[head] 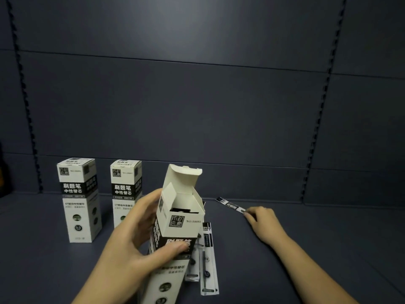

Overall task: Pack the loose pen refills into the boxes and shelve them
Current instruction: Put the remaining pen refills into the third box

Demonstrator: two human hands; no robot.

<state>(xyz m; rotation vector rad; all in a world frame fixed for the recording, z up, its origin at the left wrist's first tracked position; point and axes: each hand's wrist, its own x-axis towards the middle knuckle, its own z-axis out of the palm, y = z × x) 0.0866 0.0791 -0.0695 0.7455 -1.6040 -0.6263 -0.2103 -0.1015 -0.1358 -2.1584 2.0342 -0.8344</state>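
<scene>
My left hand (140,238) grips an open white-and-black refill box (175,229), tilted, its top flaps up and dark refills showing inside. My right hand (262,222) pinches the near end of one packaged pen refill (230,205), which lies slanted on the dark shelf to the right of the box. Two more packaged refills (208,260) lie on the shelf just right of the held box, partly hidden behind it.
Two closed refill boxes stand upright at the back left, one (79,200) farther left and one (126,189) partly behind my left hand. The dark shelf surface (306,249) ends at a dark back panel (197,106) with slotted uprights.
</scene>
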